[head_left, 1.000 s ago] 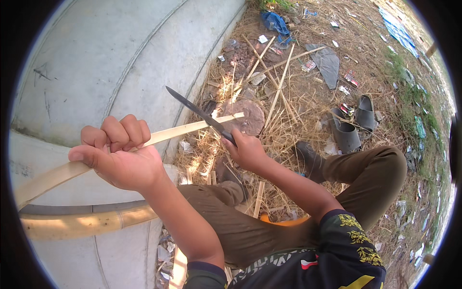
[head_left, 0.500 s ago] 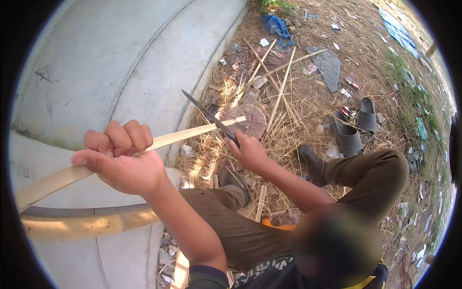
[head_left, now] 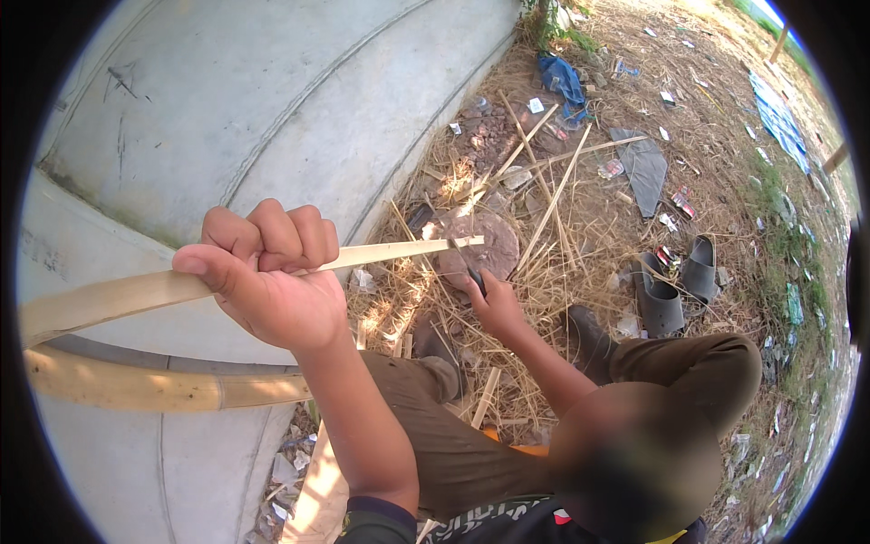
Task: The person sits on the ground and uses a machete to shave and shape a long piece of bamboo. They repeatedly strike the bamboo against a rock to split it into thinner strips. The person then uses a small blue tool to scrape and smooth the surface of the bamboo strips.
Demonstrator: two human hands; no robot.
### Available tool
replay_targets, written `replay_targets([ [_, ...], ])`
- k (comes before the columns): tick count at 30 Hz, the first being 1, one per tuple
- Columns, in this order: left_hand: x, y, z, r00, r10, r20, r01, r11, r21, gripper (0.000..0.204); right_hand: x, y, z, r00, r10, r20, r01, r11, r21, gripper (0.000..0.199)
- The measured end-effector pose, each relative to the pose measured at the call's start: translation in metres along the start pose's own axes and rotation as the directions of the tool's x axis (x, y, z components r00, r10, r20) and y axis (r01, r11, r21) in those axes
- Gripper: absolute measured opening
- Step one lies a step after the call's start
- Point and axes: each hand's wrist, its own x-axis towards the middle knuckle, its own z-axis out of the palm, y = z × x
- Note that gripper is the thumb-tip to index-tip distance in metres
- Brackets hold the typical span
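Observation:
My left hand (head_left: 281,286) is closed in a fist around a long, pale bamboo strip (head_left: 399,251), thumb pointing out along it. The strip runs from the left rim of the view to a narrow end over a round, flat reddish-brown block (head_left: 500,240) on the ground. My right hand (head_left: 498,306) grips a knife (head_left: 477,281) by its dark handle. Its blade stands near the strip's tip, crossing it close to the end. Whether the edge is biting into the bamboo, I cannot tell.
A thick bamboo pole (head_left: 136,381) lies at the left against a pale grey concrete wall (head_left: 272,82). Loose sticks (head_left: 555,210) and straw spread beyond the block. Grey clogs (head_left: 660,301), blue plastic (head_left: 562,83) and scattered litter lie to the right and far side. My boots flank the block.
The knife has swung from slanting far up and left across the strip to a steeper, foreshortened angle near its tip. The whole view has shifted, with the scene moving rightward.

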Motion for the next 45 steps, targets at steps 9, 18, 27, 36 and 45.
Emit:
replay_targets([
  [9,0.002,0.002,-0.001,1.000,0.003,-0.007,-0.003,0.999,0.033,0.062,-0.002,0.104,-0.014,0.893,0.448,-0.035,-0.438,0.850,-0.294,0.040],
  [18,0.003,0.002,0.010,0.997,-0.016,-0.072,0.016,1.000,0.002,0.065,-0.014,0.027,0.004,0.998,0.016,-0.060,-0.016,1.000,0.000,0.044],
  [27,0.008,0.005,-0.004,0.997,-0.083,0.007,0.083,0.994,-0.068,0.071,-0.015,0.019,0.007,0.960,0.278,-0.031,-0.279,0.956,-0.092,0.046],
  [36,0.005,0.005,-0.015,0.976,-0.122,0.180,0.155,0.971,-0.183,0.070,-0.010,0.016,0.015,0.997,-0.004,-0.078,0.006,1.000,0.014,0.045],
  [45,0.008,0.001,0.012,0.979,0.008,-0.203,-0.008,1.000,0.000,0.066,-0.005,0.092,0.026,0.868,0.496,-0.036,-0.493,0.867,0.076,0.053],
])
